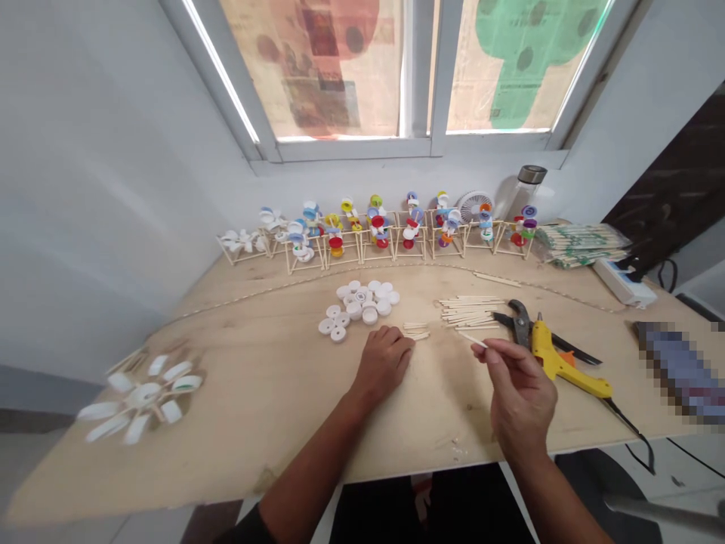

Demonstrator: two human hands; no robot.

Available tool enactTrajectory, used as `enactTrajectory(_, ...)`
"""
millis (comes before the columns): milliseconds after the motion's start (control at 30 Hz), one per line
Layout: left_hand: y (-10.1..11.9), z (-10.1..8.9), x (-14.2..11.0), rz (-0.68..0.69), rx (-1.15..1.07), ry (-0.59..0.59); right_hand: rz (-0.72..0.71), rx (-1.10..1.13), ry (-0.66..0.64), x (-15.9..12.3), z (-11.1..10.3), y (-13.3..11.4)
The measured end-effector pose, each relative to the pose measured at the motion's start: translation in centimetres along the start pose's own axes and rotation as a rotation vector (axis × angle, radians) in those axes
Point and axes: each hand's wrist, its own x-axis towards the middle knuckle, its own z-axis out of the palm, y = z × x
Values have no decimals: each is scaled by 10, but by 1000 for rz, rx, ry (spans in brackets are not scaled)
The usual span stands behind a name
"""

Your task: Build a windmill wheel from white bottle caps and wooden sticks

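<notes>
My right hand (524, 393) pinches a thin wooden stick (472, 340) between thumb and fingertips, its free end pointing left over the table. My left hand (384, 359) rests on the tabletop with its fingers curled together. Its fingertips are beside a few short stick pieces (416, 326); whatever they hold, if anything, is hidden. Just beyond that hand lies a cluster of white bottle caps (369, 311). A pile of longer wooden sticks (467, 310) lies past my right hand. To its right are dark-jawed pliers (519, 325) and a yellow hot glue gun (566, 366).
A row of stick frames with colourful cap wheels (378, 230) stands along the back. A white cap wheel (144, 397) lies at left. At right are bagged sticks (583, 243), a power strip (626, 283), a bottle (524, 193) and a small fan (476, 208). A cord (272, 285) crosses the table.
</notes>
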Motion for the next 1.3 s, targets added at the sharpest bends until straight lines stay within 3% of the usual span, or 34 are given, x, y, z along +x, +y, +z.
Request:
enactTrajectory(167, -3, 0, -1, -63, -18, 59, 228, -117, -147, -13, 3, 13)
enactTrajectory(300, -3, 1, -1, -110, -53, 95, 311, -130, -194, -23, 3, 23)
enactTrajectory(467, -4, -4, 0, -204, -126, 154, 332, -122, -210, -27, 2, 29)
enactTrajectory(633, 7, -25, -7, -209, -296, 125, 297, -89, -178, -29, 6, 28)
enactTrajectory(700, 20, -34, -14, -199, -426, 61, 284, -79, -171, -31, 9, 26)
enactTrajectory(767, 37, -37, -24, -288, -721, 0, 269, -72, -206, -36, 14, 25)
enactTrajectory(867, 62, -32, -37, -530, -1020, 159, 245, -75, -312, -46, 21, 20)
enactTrajectory(967, 78, -23, -48, -694, -1118, 336, 255, -89, -382, -57, 21, 14)
enactTrajectory(1300, 95, -18, -61, -833, -1158, 416, 296, -196, -474, -82, 9, 8)
